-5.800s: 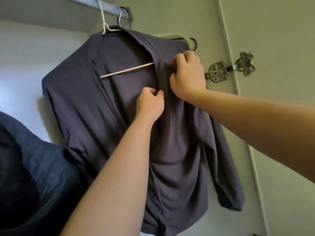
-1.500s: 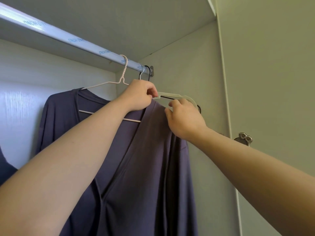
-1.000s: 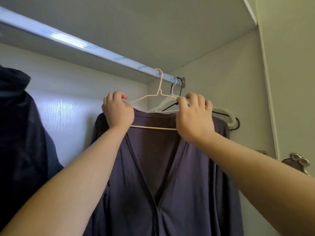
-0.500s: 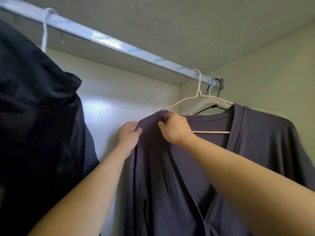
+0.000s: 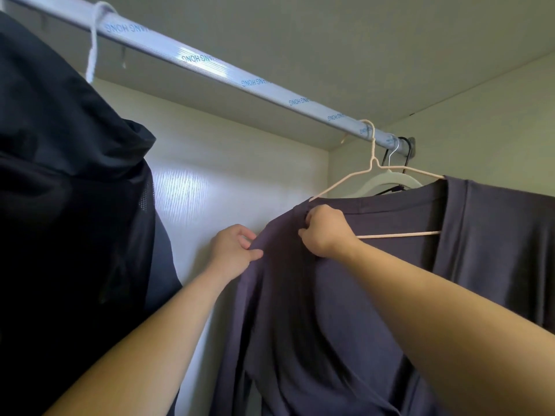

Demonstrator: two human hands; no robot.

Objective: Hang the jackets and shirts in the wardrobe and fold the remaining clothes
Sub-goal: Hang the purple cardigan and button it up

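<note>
Because the purple cardigan (image 5: 330, 310), hung on a wire hanger (image 5: 399, 234) from the rail (image 5: 210, 63) toward two o'clock, seems to sit unevenly, the left hand (image 5: 234, 250) and right hand (image 5: 326, 231) each pinch its nine-o'clock shoulder, likely to straighten it.

My left hand (image 5: 235, 250) pinches the shoulder edge of the purple cardigan (image 5: 315, 310) at centre frame. Just beside it, my right hand (image 5: 326, 231) grips the fabric where the pale wire hanger (image 5: 372, 163) runs under it. That hanger hooks the rail (image 5: 210, 64) at upper right, seemingly with a white hanger (image 5: 390, 178) behind, and a black jacket (image 5: 60, 190) fills the left.
</note>
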